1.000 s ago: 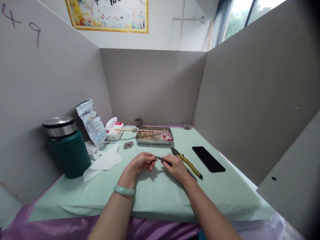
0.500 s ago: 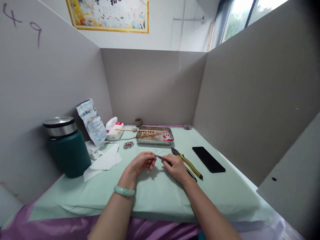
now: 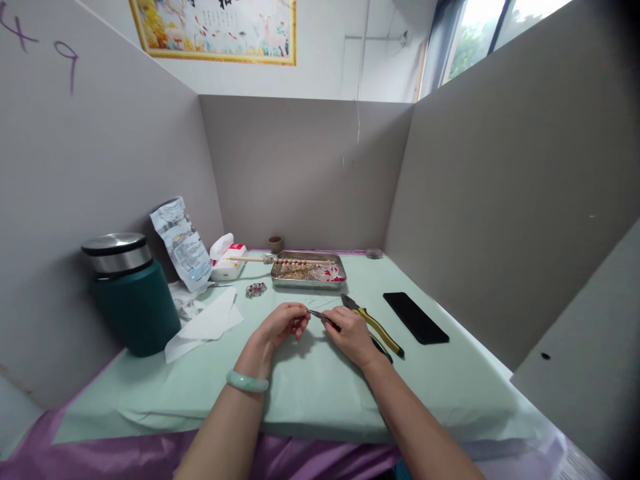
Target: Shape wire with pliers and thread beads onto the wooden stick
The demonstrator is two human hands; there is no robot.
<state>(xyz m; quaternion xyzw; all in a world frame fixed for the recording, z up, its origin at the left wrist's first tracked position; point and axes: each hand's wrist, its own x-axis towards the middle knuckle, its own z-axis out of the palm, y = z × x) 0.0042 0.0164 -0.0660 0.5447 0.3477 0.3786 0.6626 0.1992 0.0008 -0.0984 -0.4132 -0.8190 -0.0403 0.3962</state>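
At the far left of the pale green covered surface [image 3: 310, 393], a dark green cylindrical flask with a steel lid [image 3: 131, 297] is stood upright, close to the grey partition. Just right of it a white printed plastic pouch [image 3: 181, 243] is leaned against the wall, and crumpled white tissue sheets [image 3: 205, 323] are spread below it. A small white-and-red box [image 3: 227, 261] is set further back, with a little red-and-silver beaded cluster [image 3: 256, 289] laid near it, towards the front.

The left hand [image 3: 280, 325], with a pale green jade bangle [image 3: 247, 381] worn on the wrist, is held low over the middle of the surface. Its fingers [image 3: 299, 313] are pressed together at the tips, pinching a small piece [image 3: 306, 312] that is too small to be made out. The tip of a slim dark metal tool [image 3: 324, 319] is set against those fingertips. The tool is gripped in the right hand [image 3: 351, 337], whose fingers are closed around its handle.

Behind the hands a shallow rectangular steel tray [image 3: 309, 281] of gold and red beads is placed, and a thin wooden stick threaded with beads [image 3: 260, 260] is laid across its far rim. Yellow-handled pliers [image 3: 375, 325] are laid just beside the right hand, partly hidden by it. Further right, well apart, a flat black phone [image 3: 416, 318] is laid on the surface.
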